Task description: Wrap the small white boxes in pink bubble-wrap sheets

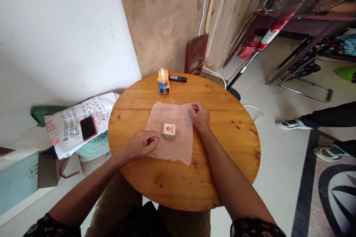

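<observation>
A sheet of pinkish, see-through bubble wrap (180,150) lies spread on the round wooden table (230,137). On its middle sits a small cream-coloured box (169,131) with red print on top. My right hand (200,116) has its fingers closed at the sheet's far right corner, pinching the wrap. Over the sheet's left edge rests my left hand (141,144), left of the box and apart from it. Its fingers are curled together, and what is between them is hidden.
An orange and blue tape dispenser (163,81) and a black remote-like device (178,78) lie at the table's far edge. Left of the table, a phone (88,127) rests on a white printed sack (63,126). A small chair (196,53) and a standing fan (271,35) stand beyond; a person's feet (290,123) show right.
</observation>
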A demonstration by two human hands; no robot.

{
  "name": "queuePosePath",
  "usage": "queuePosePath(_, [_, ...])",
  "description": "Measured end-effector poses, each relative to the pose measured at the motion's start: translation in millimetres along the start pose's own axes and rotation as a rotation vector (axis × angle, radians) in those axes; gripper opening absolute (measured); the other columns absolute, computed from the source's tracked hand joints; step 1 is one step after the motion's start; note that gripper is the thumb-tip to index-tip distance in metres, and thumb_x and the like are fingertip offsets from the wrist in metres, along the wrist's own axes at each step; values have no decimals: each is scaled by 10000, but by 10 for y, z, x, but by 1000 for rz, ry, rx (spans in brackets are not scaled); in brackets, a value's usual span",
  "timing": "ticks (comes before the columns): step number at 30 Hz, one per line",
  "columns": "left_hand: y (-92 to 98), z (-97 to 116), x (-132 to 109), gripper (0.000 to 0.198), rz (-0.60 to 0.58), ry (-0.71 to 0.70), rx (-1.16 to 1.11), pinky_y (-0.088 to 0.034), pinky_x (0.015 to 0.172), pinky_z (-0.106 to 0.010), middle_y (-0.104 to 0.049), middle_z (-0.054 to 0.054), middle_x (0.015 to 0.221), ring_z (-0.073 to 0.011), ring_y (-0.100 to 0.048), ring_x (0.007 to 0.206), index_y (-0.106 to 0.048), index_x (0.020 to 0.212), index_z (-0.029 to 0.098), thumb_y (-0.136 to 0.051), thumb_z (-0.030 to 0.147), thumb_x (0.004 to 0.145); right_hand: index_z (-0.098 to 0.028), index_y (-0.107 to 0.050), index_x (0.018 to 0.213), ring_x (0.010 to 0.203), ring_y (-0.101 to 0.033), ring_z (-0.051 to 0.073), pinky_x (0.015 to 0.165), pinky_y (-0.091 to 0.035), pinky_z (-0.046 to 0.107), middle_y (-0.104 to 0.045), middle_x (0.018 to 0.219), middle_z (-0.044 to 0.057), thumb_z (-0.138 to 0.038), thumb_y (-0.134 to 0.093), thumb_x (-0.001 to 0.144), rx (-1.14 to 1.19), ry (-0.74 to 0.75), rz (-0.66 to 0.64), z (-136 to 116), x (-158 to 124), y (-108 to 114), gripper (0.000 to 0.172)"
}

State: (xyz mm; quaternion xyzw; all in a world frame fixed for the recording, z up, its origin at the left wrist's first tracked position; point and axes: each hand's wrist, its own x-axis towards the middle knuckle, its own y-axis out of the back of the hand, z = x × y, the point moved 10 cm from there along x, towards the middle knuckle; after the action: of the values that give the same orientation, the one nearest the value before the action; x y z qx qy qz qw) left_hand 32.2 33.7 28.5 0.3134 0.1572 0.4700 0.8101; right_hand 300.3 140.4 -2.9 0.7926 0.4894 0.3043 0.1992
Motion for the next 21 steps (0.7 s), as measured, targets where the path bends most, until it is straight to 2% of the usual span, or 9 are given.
queuePosePath(2, [76,-65,78,240,163,23,55,-408,568,-232,-536,40,584,-113,-483,536,-688,958,194,-501,220,810,-202,-674,1018,817,-681,267,784,-514,422,-745,889,90,-296,-525,766,-14,0,6,-12,-3,11,308])
queuePosePath(3, [104,-77,106,244,231,21,90,-450,630,-253,-578,18,652,-130,-534,606,-681,981,184,-515,220,806,-204,-675,1016,819,-680,267,784,-513,421,-745,888,88,-293,-526,766,-19,0,8,-16,-3,13,305])
queuePosePath(5, [110,-57,152,367,315,-17,117,-505,806,-326,-663,-70,949,-197,-622,883,-638,1130,160,-587,246,778,-212,-677,1013,818,-677,262,780,-512,414,-746,884,80,-287,-528,765,-25,3,9,-22,-1,11,299])
queuePosePath(6, [88,-49,173,485,327,-33,104,-500,899,-367,-650,-111,1116,-234,-611,1037,-587,1234,156,-622,257,761,-216,-677,1013,816,-675,259,777,-512,409,-746,884,76,-285,-529,765,-27,6,9,-25,1,7,297])
queuePosePath(9, [-53,-65,234,827,273,-54,25,-403,1089,-465,-525,-171,1397,-304,-489,1309,-366,1461,163,-708,291,719,-228,-678,1010,808,-671,252,769,-512,397,-745,881,69,-281,-531,767,-30,11,10,-27,7,-3,289])
queuePosePath(13, [-242,-174,292,1060,179,-61,-78,-326,1150,-516,-458,-205,1472,-334,-447,1366,-178,1545,156,-772,360,690,-231,-679,1002,805,-672,259,765,-513,407,-745,886,74,-290,-535,768,-25,10,12,-15,18,-17,281])
queuePosePath(16, [-330,-254,327,1121,148,-78,-79,-312,1152,-535,-476,-215,1460,-350,-440,1372,-147,1554,150,-794,389,670,-228,-679,1001,807,-672,264,773,-514,417,-745,888,80,-289,-536,764,-7,10,17,3,33,-23,283])
queuePosePath(21, [-355,-301,350,1138,186,-61,40,-327,1131,-561,-500,-210,1440,-379,-446,1357,-195,1550,163,-817,408,629,-215,-675,997,807,-670,257,788,-523,417,-742,883,82,-278,-538,742,45,27,14,34,64,-28,296])
